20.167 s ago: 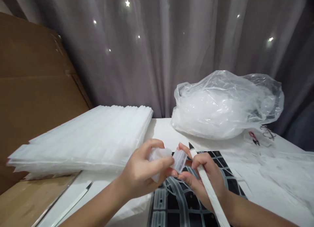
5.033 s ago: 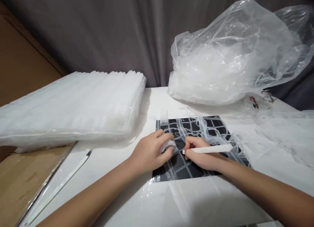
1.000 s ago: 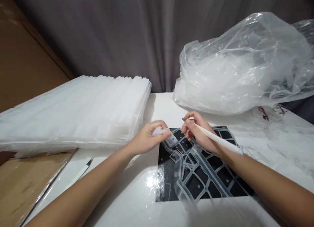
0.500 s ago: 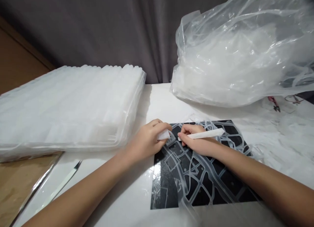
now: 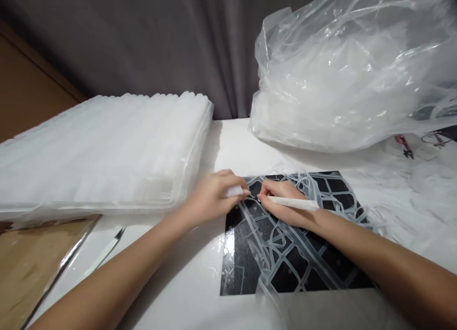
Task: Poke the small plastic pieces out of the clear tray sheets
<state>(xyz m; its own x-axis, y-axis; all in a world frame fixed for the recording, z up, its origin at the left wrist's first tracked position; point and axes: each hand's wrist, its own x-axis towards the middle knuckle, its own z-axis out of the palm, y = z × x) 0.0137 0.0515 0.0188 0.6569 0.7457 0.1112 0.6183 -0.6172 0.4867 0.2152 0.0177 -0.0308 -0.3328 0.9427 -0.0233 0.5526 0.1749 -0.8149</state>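
Over the far left corner of a black sheet, my left hand is closed around a small white piece, partly covered by my fingers. My right hand, close beside it, pinches a slim white-handled tool. Its handle points back to the right, and its working tip is hidden at my fingertips, so its exact kind does not show. A web of translucent plastic strips lies across the sheet under and around both hands, with a loose tangle near my right wrist.
A clear-wrapped stack of white translucent pieces fills the left side. A large clear bag bulges at the back right, with red-handled pliers below it. A pale stick with a dark tip lies near my left forearm. Plastic scraps spread at right.
My left hand has shifted slightly left and up with the white piece. The tool's rear end in my right hand has swung lower. The strips on the sheet have moved a little.
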